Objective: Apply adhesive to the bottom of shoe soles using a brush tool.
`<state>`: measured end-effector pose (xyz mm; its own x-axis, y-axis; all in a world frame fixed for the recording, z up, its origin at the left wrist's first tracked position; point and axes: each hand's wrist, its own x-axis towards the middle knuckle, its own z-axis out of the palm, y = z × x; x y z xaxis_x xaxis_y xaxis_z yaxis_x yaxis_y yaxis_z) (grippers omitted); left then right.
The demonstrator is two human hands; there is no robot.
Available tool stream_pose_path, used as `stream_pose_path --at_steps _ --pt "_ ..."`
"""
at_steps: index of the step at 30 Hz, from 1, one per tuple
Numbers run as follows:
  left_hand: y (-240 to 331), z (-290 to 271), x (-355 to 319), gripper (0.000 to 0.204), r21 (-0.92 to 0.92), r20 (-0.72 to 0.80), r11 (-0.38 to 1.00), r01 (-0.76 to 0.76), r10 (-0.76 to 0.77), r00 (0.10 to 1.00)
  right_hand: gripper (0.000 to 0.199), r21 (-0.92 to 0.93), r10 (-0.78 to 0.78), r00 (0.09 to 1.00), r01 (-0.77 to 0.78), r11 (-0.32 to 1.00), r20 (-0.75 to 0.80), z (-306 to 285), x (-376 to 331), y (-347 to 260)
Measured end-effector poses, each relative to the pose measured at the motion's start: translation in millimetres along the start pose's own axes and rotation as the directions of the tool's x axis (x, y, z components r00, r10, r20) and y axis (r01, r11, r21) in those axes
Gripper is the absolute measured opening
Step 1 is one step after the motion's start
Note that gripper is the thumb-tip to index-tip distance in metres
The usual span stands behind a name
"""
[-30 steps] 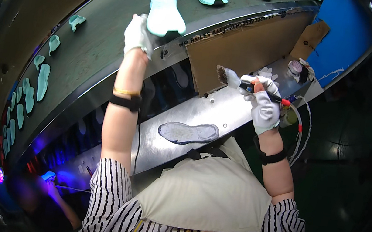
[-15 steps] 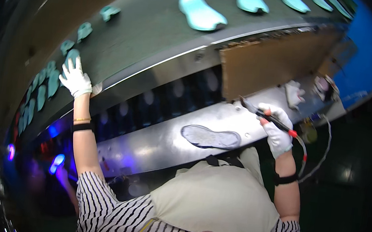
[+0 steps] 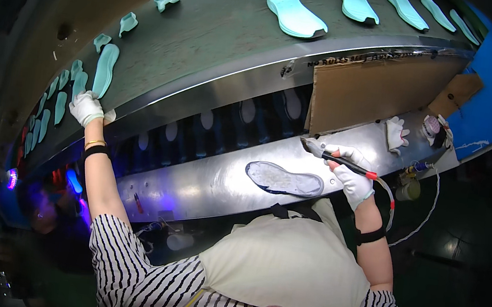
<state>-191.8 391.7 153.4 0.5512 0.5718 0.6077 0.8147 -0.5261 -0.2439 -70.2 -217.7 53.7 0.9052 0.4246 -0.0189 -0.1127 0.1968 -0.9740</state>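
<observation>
Turquoise sole [image 3: 105,71] lay lengthwise on the dark green belt [image 3: 198,48], at the person's left, near the belt's metal edge. Its near end was met by the gloved left hand [image 3: 86,109], fingers bent; whether the sole was gripped or only touched could not be told. A narrower turquoise sole [image 3: 80,83] was seen just left of it, its near end partly covered by the same hand. Smaller turquoise pieces [image 3: 128,24] were strewn farther along; a row of broad soles [image 3: 296,15] was spread toward the right.

Brush [image 3: 350,164] was gripped by the gloved right hand [image 3: 355,183], thumb and fingers closed around its black handle, bristles turned left. A thin tube [image 3: 391,200] was joined to its red end. Grey sole [image 3: 284,180] was laid flat on the metal counter [image 3: 212,177], apart from the bristles. A loose white glove [image 3: 396,135] was noted on the counter, right of an upright cardboard sheet [image 3: 378,96].
</observation>
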Motion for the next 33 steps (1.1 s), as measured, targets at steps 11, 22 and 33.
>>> stream_pose_path --at_steps 11,22,33 --pt "98.9 -121.2 -79.8 0.025 -0.914 -0.090 -0.376 -0.152 -0.177 0.980 0.018 -0.116 -0.099 0.986 0.084 0.990 -0.131 -17.3 -1.4 6.2" --pt "223.6 -182.4 -133.1 0.047 -0.122 -0.013 -0.677 0.726 0.732 0.681 0.017 0.245 0.094 0.979 -0.047 0.968 -0.181 -14.8 -10.9 -11.3" --pt "304.0 -186.7 -261.2 0.075 0.307 0.128 -0.250 0.918 0.967 0.221 0.018 0.092 -0.097 0.994 0.102 0.991 -0.057 9.1 -10.9 -28.0"
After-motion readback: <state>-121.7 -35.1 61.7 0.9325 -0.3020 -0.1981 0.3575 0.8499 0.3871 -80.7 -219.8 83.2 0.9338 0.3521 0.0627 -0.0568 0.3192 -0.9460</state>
